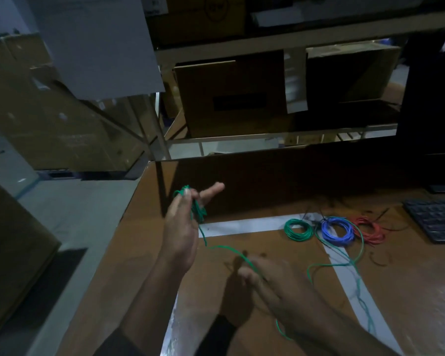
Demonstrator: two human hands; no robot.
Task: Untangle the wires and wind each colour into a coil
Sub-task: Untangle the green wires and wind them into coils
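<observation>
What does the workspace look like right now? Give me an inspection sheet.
Surface: brown cardboard table top with silver tape strips.
Job's things: green coil, blue coil and red coil lie side by side; loose green wire trails across the top.
Clutter: black keyboard at right.
Grippers: left hand holds a green bundle raised; right hand pinches the green wire.
Cables: thin dark strands behind the coils, unclear.
Surroundings: shelving with cardboard boxes; dim light.

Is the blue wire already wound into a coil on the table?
Yes, the blue coil lies wound on the table, between a green coil and red wire.
</observation>
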